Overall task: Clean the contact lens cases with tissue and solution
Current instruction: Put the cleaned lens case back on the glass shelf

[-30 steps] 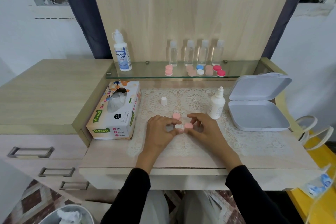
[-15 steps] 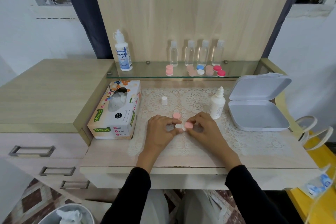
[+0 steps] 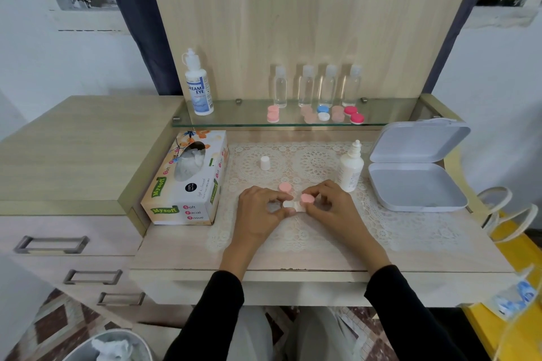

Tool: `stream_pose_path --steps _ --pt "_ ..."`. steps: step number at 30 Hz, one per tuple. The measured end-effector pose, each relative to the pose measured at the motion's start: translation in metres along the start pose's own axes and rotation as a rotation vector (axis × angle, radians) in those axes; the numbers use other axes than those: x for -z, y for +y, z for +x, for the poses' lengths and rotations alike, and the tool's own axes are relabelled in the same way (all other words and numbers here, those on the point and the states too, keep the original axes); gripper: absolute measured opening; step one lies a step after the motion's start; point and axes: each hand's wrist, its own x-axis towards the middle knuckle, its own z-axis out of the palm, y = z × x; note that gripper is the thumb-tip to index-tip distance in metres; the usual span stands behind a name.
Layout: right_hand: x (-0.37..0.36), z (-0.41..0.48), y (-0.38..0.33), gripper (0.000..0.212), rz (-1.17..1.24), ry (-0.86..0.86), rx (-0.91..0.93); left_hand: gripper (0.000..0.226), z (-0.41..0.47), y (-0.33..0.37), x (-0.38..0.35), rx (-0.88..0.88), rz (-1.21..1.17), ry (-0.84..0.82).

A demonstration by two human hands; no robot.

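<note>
A white contact lens case (image 3: 292, 204) lies on the lace mat between my hands. My left hand (image 3: 259, 212) pinches its left end. My right hand (image 3: 330, 206) pinches the pink cap (image 3: 307, 199) on its right well. A second pink cap (image 3: 284, 187) lies loose on the mat just behind the case. An uncapped white solution bottle (image 3: 350, 170) stands right of my right hand, and its small white cap (image 3: 264, 163) sits farther back on the mat. The tissue box (image 3: 187, 182) lies at the left.
An open white plastic box (image 3: 416, 184) sits at the right. The glass shelf (image 3: 234, 119) holds a large solution bottle (image 3: 198, 85), several clear bottles (image 3: 306, 86) and several more lens cases (image 3: 322, 114). A bin (image 3: 111, 346) with used tissue stands on the floor at lower left.
Both hands stay on the lens case. The fingers of my right hand have shifted slightly on the pink cap.
</note>
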Motion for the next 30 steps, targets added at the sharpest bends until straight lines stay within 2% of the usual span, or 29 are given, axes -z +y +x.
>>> stream_pose_path --steps 4,8,15,19,22,24,27,30 --pt "0.002 0.004 -0.001 0.016 0.007 -0.019 -0.051 0.031 0.0 0.0 0.001 -0.001 0.004 0.002" --pt "-0.003 0.017 -0.001 0.025 -0.12 -0.027 -0.086 0.03 0.001 0.001 0.001 -0.003 0.008 -0.001" --pt "-0.007 0.033 -0.003 0.028 -0.331 -0.09 -0.145 0.03 0.0 0.002 0.002 -0.011 0.014 -0.004" --pt "-0.002 0.027 -0.002 0.034 -0.225 -0.054 -0.132 0.03 0.0 0.003 0.002 -0.013 0.01 -0.002" --pt "0.003 0.011 -0.002 0.026 -0.061 0.033 -0.085 0.03 0.001 0.002 0.002 -0.02 0.019 0.003" --pt "0.003 0.0 -0.002 0.029 -0.027 0.026 -0.072 0.029 0.001 0.001 0.002 -0.029 0.027 0.003" --pt "0.0 -0.002 0.0 0.038 -0.061 -0.024 -0.059 0.026 -0.001 0.003 0.002 -0.096 0.172 0.019" --pt "0.0 0.0 0.0 0.029 -0.062 -0.015 -0.039 0.028 -0.006 0.005 0.001 -0.256 0.414 0.099"
